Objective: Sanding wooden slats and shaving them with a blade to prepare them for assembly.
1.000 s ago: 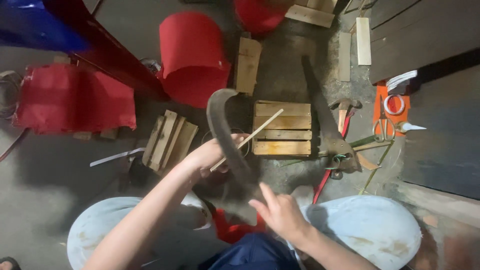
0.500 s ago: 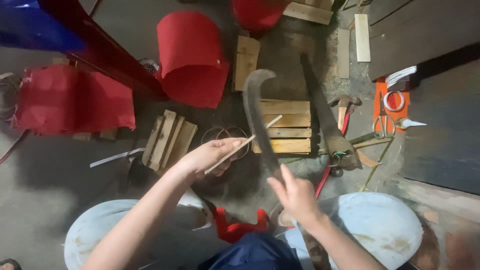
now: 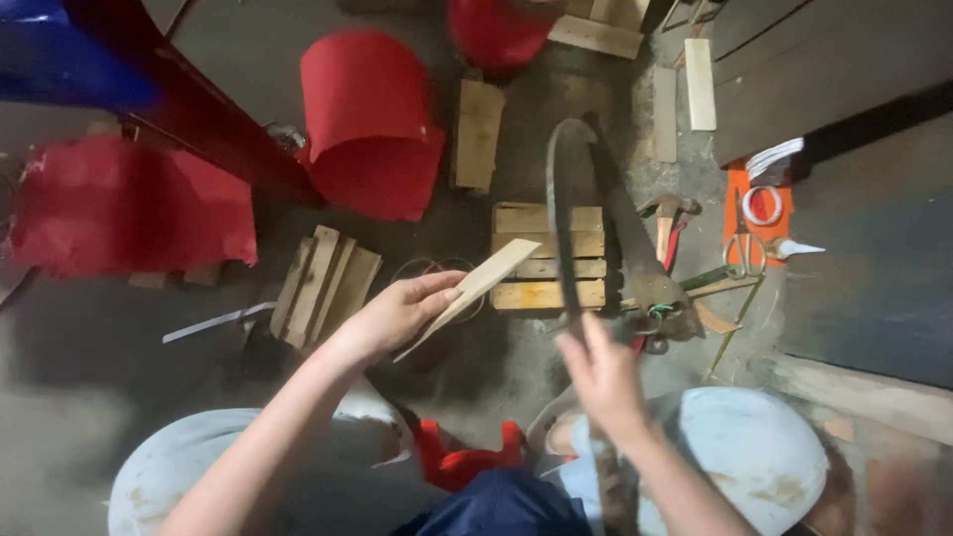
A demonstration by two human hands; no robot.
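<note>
From the head camera, the left hand (image 3: pixel 397 316) is closed around one end of a thin flat wooden strip (image 3: pixel 476 288), thumb on top, so the strip slants up and to the right above the floor (image 3: pixel 79 397). The right hand (image 3: pixel 604 377) is wrapped around the handle of a curved blade (image 3: pixel 558 213), which stands up from the fist and hooks over at its top; the blade's edge sits just to the right of the strip's free end, and I cannot tell whether they touch. Beneath both lies a small slatted wooden pallet (image 3: pixel 546 258). A hand saw (image 3: pixel 635 238) lies just right of the pallet, and scissors (image 3: pixel 743 243) rest on an orange sheet farther right. An overturned red bucket (image 3: pixel 369 124) sits behind the left hand.
</note>
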